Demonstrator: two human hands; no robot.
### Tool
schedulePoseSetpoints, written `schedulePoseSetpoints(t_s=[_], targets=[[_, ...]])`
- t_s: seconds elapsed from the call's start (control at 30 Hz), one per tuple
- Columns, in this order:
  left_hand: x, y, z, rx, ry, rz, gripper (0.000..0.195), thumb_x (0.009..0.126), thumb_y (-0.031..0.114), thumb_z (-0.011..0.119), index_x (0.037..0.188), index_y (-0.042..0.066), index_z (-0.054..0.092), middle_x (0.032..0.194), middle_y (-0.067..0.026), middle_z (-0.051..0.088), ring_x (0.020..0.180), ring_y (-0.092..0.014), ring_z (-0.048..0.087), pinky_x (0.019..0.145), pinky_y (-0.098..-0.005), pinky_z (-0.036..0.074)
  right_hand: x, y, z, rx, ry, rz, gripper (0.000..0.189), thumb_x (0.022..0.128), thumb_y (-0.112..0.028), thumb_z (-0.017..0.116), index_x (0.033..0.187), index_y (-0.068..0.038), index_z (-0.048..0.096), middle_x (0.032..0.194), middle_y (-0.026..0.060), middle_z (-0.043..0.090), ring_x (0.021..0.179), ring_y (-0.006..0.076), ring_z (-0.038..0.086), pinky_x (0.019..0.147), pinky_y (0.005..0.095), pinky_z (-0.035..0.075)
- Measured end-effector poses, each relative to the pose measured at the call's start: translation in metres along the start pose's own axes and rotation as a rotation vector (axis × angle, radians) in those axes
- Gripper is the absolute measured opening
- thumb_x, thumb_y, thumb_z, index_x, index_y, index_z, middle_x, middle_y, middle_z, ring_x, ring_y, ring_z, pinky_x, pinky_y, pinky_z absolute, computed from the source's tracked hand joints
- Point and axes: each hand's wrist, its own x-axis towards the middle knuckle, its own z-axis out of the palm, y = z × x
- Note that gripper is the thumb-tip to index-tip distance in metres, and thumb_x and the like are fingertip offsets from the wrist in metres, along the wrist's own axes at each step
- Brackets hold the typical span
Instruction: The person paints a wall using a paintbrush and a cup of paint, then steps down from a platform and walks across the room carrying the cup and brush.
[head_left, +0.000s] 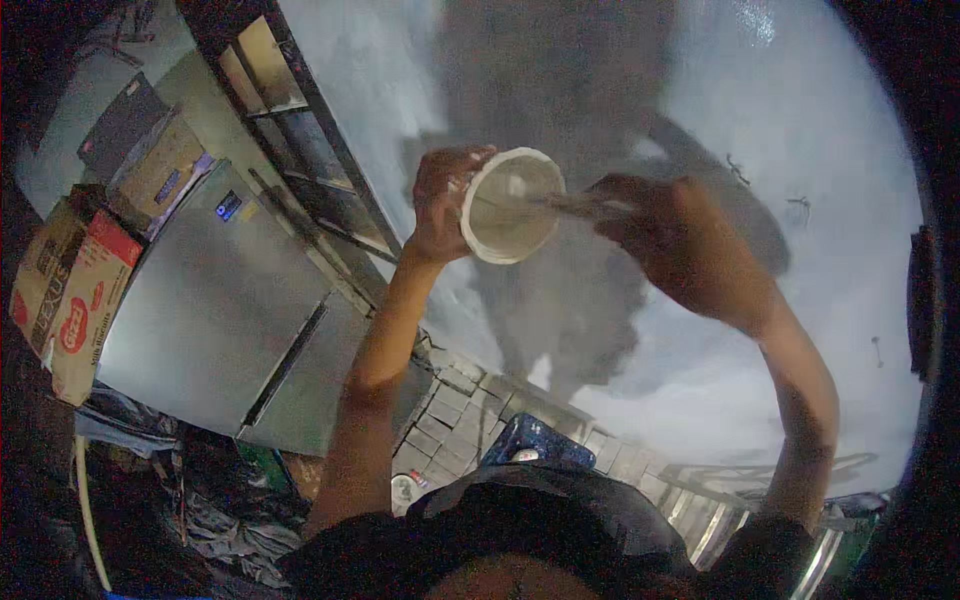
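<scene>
My left hand grips a white round tub from its left side. Pale material lines the tub's inside, and whitish smears mark my fingers. To the right, my right hand holds a thin tool, whose end reaches over the tub's right rim. Blur hides what kind of tool it is. Both hands are raised in front of a pale wall, on which dark shadows fall.
A metallic refrigerator stands at left, with printed cartons on top. Beside it is a dark-framed glazed panel. Nails stick out of the wall. On the tiled floor are a dark blue object and a small white container.
</scene>
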Motion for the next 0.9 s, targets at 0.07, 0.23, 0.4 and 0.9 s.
schedulePoseSetpoints(t_s=[0.07,0.23,0.4,0.9], targets=[[-0.006,0.005,-0.003,-0.027,0.018,0.02,0.068,0.053,0.036,0.074,0.109,0.015,0.041,0.098,-0.0074,0.054,0.088,-0.023,0.054,0.075,-0.0349,0.037,0.0,-0.01,-0.002,-0.09,-0.089,0.01,0.026,0.076,-0.013,0.052,0.1,-0.005,0.051,0.082,0.0151,0.056,0.062,0.0274,0.056,0.057,0.0361,0.045],[-0.017,0.004,0.01,-0.163,-0.03,-0.14,0.063,0.058,0.038,0.071,0.108,0.015,0.04,0.099,-0.0081,0.054,0.087,-0.023,0.054,0.074,-0.0354,0.038,-0.005,-0.025,-0.002,-0.038,-0.191,0.168,0.015,0.075,-0.014,0.05,0.086,-0.004,0.053,0.061,0.0176,0.055,0.062,0.0339,0.055,0.057,0.0405,0.046],[-0.037,0.019,0.008,-0.601,-0.057,-0.568,0.058,0.06,0.041,0.068,0.103,0.01,0.045,0.099,-0.0086,0.053,0.09,-0.023,0.053,0.079,-0.0359,0.035,-0.009,-0.021,0.008,0.217,-0.166,0.277,0.017,0.077,-0.017,0.05,0.088,-0.004,0.053,0.061,0.0176,0.055,0.062,0.0332,0.056,0.057,0.0418,0.045],[-0.088,0.018,0.001,-0.256,-0.301,-0.859,0.079,0.037,0.037,0.079,0.102,0.009,0.045,0.102,-0.0092,0.048,0.095,-0.025,0.047,0.082,-0.037,0.036,-0.059,0.02,0.067,1.261,-0.05,0.724,0.019,0.079,-0.019,0.047,0.095,-0.011,0.054,0.076,0.0045,0.054,0.05,0.0087,0.049,0.04,0.0203,0.038]])
